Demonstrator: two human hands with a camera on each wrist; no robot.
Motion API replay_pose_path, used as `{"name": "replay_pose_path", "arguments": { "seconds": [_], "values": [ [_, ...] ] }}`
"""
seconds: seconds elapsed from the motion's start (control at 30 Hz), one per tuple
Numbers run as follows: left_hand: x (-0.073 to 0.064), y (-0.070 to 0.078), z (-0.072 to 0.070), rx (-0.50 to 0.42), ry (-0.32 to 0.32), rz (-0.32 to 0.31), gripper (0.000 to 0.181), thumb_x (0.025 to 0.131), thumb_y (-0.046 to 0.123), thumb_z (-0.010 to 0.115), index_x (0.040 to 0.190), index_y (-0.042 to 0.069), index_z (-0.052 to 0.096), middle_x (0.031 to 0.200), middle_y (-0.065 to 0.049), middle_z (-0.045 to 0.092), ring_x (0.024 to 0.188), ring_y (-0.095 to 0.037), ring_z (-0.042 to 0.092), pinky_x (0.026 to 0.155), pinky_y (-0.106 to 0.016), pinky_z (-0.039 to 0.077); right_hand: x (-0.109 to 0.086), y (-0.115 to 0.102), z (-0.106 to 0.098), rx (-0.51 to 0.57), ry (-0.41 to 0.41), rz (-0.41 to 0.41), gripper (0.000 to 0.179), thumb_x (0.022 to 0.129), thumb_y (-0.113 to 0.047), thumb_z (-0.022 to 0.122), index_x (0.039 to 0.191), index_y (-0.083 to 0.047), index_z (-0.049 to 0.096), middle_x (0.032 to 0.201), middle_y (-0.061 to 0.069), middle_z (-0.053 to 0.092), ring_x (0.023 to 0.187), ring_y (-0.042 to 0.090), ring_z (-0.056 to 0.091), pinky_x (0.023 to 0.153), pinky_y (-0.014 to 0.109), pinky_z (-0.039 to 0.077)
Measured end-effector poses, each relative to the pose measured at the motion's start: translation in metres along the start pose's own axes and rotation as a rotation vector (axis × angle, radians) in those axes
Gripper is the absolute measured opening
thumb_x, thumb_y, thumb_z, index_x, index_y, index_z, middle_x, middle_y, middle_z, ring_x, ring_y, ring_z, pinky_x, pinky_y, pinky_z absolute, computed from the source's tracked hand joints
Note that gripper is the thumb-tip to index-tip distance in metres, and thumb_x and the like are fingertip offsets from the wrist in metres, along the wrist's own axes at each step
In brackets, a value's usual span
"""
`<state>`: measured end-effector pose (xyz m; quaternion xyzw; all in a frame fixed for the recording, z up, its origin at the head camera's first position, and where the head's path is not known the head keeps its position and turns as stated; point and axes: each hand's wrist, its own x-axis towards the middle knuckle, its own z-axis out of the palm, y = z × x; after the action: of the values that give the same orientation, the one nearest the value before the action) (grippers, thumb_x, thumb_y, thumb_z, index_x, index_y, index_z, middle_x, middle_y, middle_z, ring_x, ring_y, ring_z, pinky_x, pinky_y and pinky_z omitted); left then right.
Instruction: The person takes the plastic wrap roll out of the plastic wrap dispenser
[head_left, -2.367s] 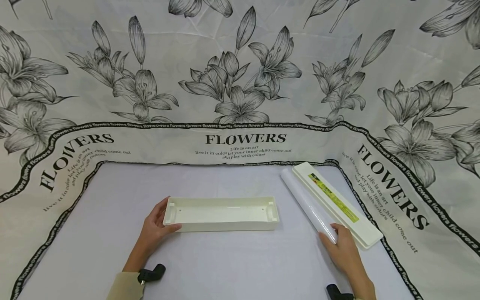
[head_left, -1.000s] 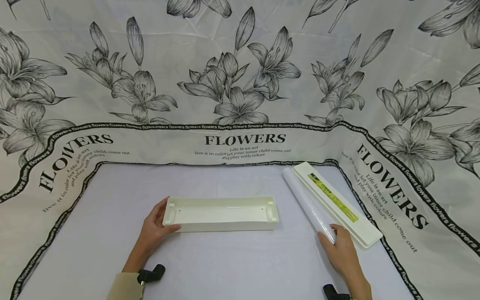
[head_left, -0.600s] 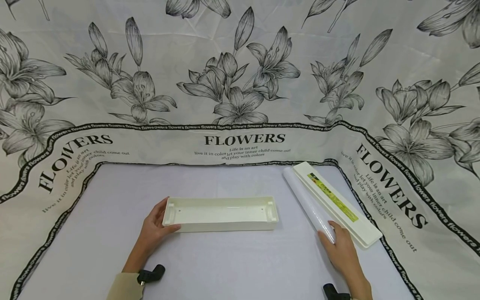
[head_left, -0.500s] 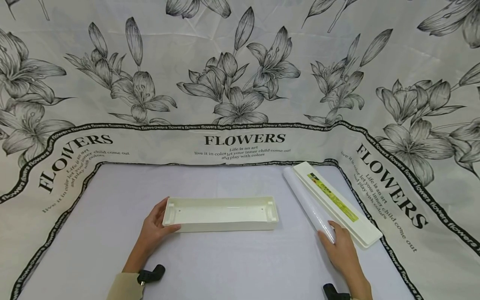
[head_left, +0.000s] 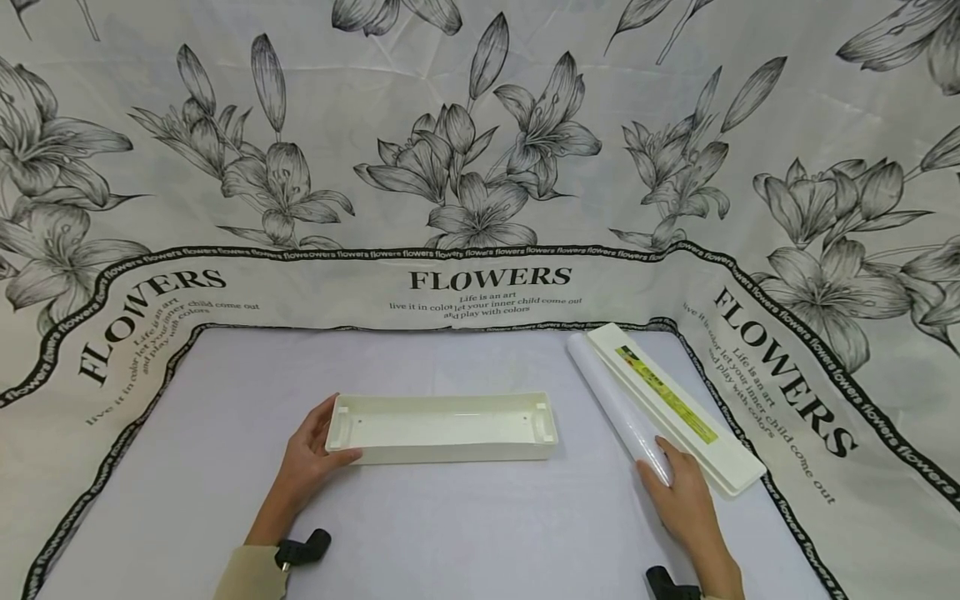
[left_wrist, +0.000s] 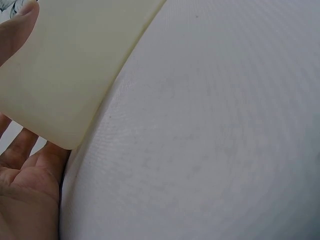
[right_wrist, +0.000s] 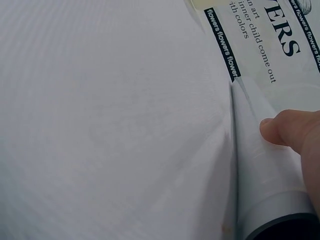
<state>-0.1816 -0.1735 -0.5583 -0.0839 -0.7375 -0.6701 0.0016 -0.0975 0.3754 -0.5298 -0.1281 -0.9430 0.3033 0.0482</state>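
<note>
A long, shallow cream plastic box (head_left: 450,452) lies open side up in the middle of the table. My left hand (head_left: 309,457) grips its left end, thumb on the front wall and fingers around the end. In the left wrist view, the box wall (left_wrist: 75,70) sits between thumb and fingers. To the right, a roll of clear plastic wrap (head_left: 615,404) lies slantwise. My right hand (head_left: 686,500) holds its near end; the right wrist view shows the thumb (right_wrist: 287,129) on the roll (right_wrist: 265,165), whose core opening is dark. Beside the roll lies a long cream lid (head_left: 723,467) with a yellow-green label.
A white cloth (head_left: 450,533) covers the table, bordered by a flower-printed sheet (head_left: 487,292) that rises behind it. The lid's near end reaches the printed border on the right. Black wrist cameras (head_left: 303,547) sit on both wrists.
Both hands keep their places on the box and the roll. My right index finger has shifted slightly farther up the roll; the box and lid stay where they were.
</note>
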Motion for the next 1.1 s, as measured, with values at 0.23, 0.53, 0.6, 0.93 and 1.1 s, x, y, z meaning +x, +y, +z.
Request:
{"name": "replay_pose_path", "arguments": {
  "seconds": [0.23,0.53,0.6,0.93,1.1],
  "values": [
    [-0.0008,0.0017,0.0004,0.000,0.001,-0.006,0.102,0.079,0.000,0.086,0.162,0.009,0.028,0.163,-0.018,0.035,0.137,0.001,0.043,0.104,-0.007,0.042,-0.0006,-0.0007,0.0002,0.007,0.015,-0.005,0.069,0.103,-0.037,0.060,0.153,0.005,0.039,0.142,0.039,0.045,0.128,0.054,0.049,0.102,0.070,0.044],
    [-0.0006,0.0011,-0.0005,0.006,0.001,-0.003,0.102,0.079,0.001,0.087,0.161,0.009,0.028,0.162,-0.019,0.036,0.141,-0.009,0.044,0.104,-0.007,0.043,-0.0005,-0.0002,0.0011,-0.002,0.027,0.003,0.067,0.102,-0.036,0.062,0.152,0.004,0.040,0.143,0.039,0.044,0.128,0.054,0.049,0.101,0.070,0.044],
    [-0.0004,0.0007,-0.0005,0.008,0.000,-0.004,0.102,0.079,0.001,0.087,0.161,0.008,0.028,0.162,-0.019,0.036,0.145,-0.018,0.042,0.104,-0.007,0.043,-0.0006,0.0003,0.0014,0.004,0.032,0.000,0.067,0.102,-0.034,0.062,0.152,0.005,0.040,0.142,0.039,0.045,0.127,0.054,0.050,0.100,0.070,0.045],
    [0.0000,0.0014,0.0002,0.004,0.001,-0.006,0.102,0.078,0.000,0.087,0.161,0.008,0.028,0.163,-0.018,0.036,0.149,-0.039,0.035,0.103,-0.007,0.043,-0.0009,0.0023,0.0029,-0.004,0.063,-0.021,0.066,0.102,-0.034,0.062,0.150,0.006,0.041,0.135,0.038,0.048,0.119,0.052,0.055,0.094,0.068,0.049],
    [-0.0001,0.0012,-0.0001,-0.002,-0.001,-0.007,0.102,0.078,0.000,0.087,0.161,0.008,0.028,0.163,-0.018,0.035,0.149,-0.040,0.034,0.103,-0.007,0.043,0.0005,0.0028,0.0024,-0.003,0.044,-0.007,0.068,0.102,-0.036,0.062,0.151,0.006,0.040,0.136,0.038,0.045,0.121,0.052,0.052,0.096,0.069,0.046]
  ]
}}
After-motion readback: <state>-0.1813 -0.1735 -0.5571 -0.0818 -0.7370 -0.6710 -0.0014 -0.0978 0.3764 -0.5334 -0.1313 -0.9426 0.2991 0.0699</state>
